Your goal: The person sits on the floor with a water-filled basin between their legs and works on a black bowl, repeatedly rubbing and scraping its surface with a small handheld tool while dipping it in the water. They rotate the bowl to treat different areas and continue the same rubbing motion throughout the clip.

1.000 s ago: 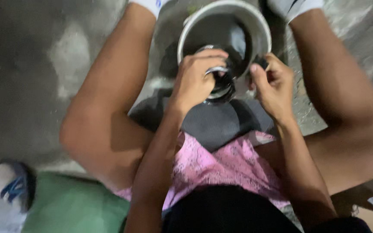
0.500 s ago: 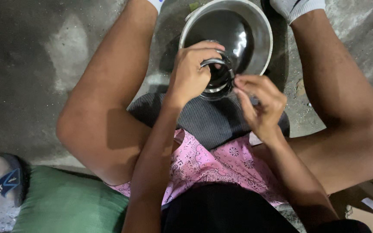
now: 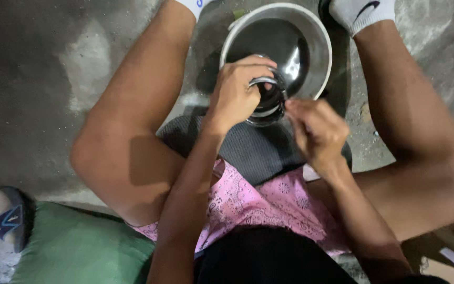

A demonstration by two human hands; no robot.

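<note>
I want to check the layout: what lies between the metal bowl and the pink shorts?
In the head view, a dark grey ribbed mat lies on the ground between the metal bowl and the pink shorts.

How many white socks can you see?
2. One white sock at the top edge left of the metal bowl, another white sock at its upper right. Both are partly cut off.

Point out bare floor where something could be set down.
Bare concrete lies left of the left knee, above the green cushion. A smaller patch sits beyond the right leg, top right. Between the legs it is crowded: bowl, dark mat, left hand, right hand.
</note>
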